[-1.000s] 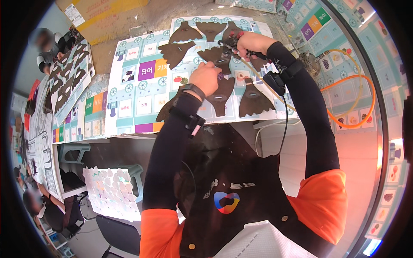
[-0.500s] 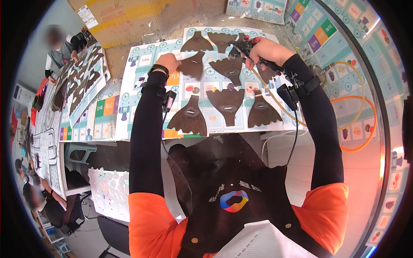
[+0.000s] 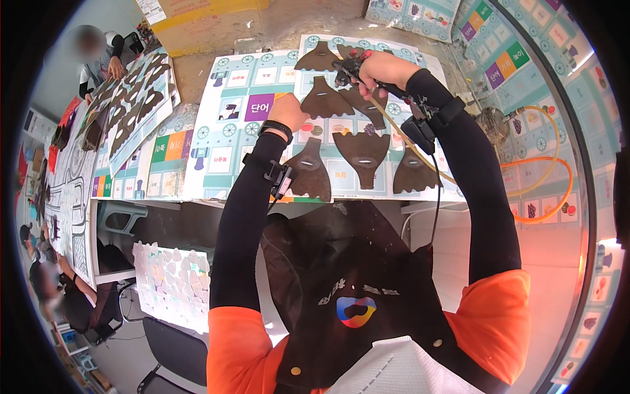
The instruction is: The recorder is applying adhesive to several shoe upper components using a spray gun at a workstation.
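Observation:
My right hand (image 3: 386, 69) is wrapped around a dark spray gun (image 3: 352, 68) with red knobs, held over the far part of the printed board. A yellowish hose (image 3: 401, 129) trails from it. My left hand (image 3: 287, 111) is closed, its fingers curled at the lower left corner of a brown fan-shaped piece (image 3: 316, 104) with a scalloped edge and a slit. Whether they grip that corner is hidden. Other such pieces lie nearby: one beside my left wrist (image 3: 308, 176), one in the middle (image 3: 361, 161), and one partly under the spray gun (image 3: 365, 105).
Printed boards (image 3: 230, 151) cover the table. A cardboard box (image 3: 203, 23) stands at the back. To the left, another person (image 3: 105, 59) is at a stack of boards with brown pieces (image 3: 138, 111). An orange hose (image 3: 569, 190) loops at the right.
My left hand has moved right and slightly nearer, and the brown piece beside it has shifted right and turned neck-up. My right hand with the spray gun has moved slightly left. The view has shifted too.

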`<action>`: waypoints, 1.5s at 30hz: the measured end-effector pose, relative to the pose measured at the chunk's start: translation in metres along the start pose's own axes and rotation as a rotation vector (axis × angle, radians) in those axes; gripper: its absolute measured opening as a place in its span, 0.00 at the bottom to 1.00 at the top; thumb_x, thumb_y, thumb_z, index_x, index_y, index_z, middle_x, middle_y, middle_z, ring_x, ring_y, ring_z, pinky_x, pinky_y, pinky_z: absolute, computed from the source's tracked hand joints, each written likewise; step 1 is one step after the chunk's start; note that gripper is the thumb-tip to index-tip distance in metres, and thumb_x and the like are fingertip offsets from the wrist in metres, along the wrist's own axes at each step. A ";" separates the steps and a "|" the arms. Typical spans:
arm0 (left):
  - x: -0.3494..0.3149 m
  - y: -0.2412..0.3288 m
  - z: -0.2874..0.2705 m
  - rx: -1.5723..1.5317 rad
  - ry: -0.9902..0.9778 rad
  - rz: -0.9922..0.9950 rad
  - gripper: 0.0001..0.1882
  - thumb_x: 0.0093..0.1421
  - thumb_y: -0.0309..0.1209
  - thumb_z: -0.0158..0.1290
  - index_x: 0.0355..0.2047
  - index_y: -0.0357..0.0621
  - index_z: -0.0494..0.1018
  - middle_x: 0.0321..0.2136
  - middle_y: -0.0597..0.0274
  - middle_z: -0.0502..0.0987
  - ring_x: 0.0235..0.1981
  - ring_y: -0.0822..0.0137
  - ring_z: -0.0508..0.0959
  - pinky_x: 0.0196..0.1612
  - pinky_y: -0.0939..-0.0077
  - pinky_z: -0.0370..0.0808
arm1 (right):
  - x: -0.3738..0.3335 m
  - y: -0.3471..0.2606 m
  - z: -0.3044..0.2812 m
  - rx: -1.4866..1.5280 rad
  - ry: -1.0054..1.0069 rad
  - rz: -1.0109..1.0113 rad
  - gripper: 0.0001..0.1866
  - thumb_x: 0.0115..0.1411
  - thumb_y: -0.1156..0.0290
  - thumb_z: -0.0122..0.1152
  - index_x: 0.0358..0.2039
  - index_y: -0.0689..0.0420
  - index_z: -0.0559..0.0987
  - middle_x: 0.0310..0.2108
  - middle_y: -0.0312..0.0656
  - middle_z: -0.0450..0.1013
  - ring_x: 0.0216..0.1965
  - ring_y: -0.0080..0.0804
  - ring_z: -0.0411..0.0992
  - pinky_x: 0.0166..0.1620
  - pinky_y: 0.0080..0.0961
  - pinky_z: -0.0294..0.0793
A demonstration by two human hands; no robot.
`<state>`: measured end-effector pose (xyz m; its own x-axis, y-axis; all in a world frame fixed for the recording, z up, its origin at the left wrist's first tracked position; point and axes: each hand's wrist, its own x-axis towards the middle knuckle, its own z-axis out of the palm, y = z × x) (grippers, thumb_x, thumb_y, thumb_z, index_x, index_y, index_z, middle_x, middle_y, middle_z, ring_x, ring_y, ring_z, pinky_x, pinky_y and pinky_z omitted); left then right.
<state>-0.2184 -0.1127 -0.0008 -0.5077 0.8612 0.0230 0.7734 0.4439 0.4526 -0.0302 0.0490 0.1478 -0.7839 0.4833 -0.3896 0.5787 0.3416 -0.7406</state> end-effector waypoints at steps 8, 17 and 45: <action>-0.009 0.006 0.010 0.021 0.115 0.095 0.20 0.51 0.32 0.69 0.41 0.36 0.75 0.34 0.44 0.81 0.42 0.44 0.81 0.45 0.56 0.78 | 0.030 -0.011 0.011 -0.106 -0.006 0.036 0.11 0.44 0.78 0.55 0.30 0.66 0.78 0.27 0.48 0.79 0.25 0.35 0.80 0.23 0.27 0.74; -0.007 -0.002 0.012 -0.073 0.113 0.180 0.20 0.52 0.30 0.68 0.45 0.44 0.76 0.33 0.45 0.81 0.40 0.46 0.81 0.44 0.56 0.77 | 0.052 -0.012 0.023 -0.099 -0.031 0.048 0.11 0.40 0.76 0.58 0.29 0.64 0.76 0.22 0.41 0.73 0.20 0.30 0.75 0.20 0.26 0.65; 0.086 -0.007 -0.014 0.076 0.235 0.348 0.17 0.59 0.33 0.58 0.49 0.47 0.78 0.47 0.51 0.79 0.48 0.46 0.78 0.53 0.54 0.76 | 0.039 -0.041 -0.059 -0.068 0.066 -0.027 0.15 0.45 0.78 0.56 0.37 0.65 0.79 0.28 0.47 0.81 0.26 0.30 0.79 0.23 0.25 0.71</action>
<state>-0.2726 -0.0456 0.0106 -0.2773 0.8869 0.3695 0.9353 0.1612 0.3149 -0.0717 0.1012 0.1952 -0.7839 0.5250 -0.3315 0.5736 0.4081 -0.7102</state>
